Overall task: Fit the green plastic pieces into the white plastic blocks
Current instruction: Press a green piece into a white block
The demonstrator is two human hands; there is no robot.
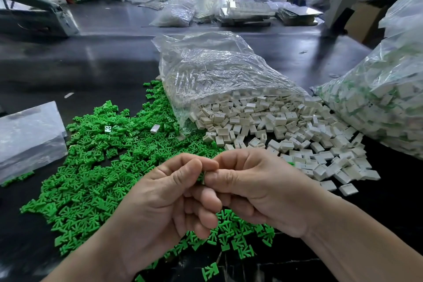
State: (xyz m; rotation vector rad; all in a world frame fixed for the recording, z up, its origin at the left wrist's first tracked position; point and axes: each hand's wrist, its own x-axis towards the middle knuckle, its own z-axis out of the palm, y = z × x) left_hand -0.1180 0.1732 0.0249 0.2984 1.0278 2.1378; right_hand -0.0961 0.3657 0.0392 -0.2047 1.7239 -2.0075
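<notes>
Because the green piece [202,176] pinched between both hands, left hand [164,199] and right hand [256,190] closed fingertip to fingertip, looks light, stiff and small, grip its edges.

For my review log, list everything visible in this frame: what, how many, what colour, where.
green plastic pieces: large heap, green, left and centre of table.
white plastic blocks: large heap, off-white, spilling from the clear bag, centre right.
clear bag: one, transparent, centre.
second bag: one, clear, holding white and green parts, right edge.
flat plastic bag: one, translucent grey, left edge.
table: one, dark.
far clutter: bags and trays, count unclear.
left hand: pinching a green piece together with right hand.
</notes>
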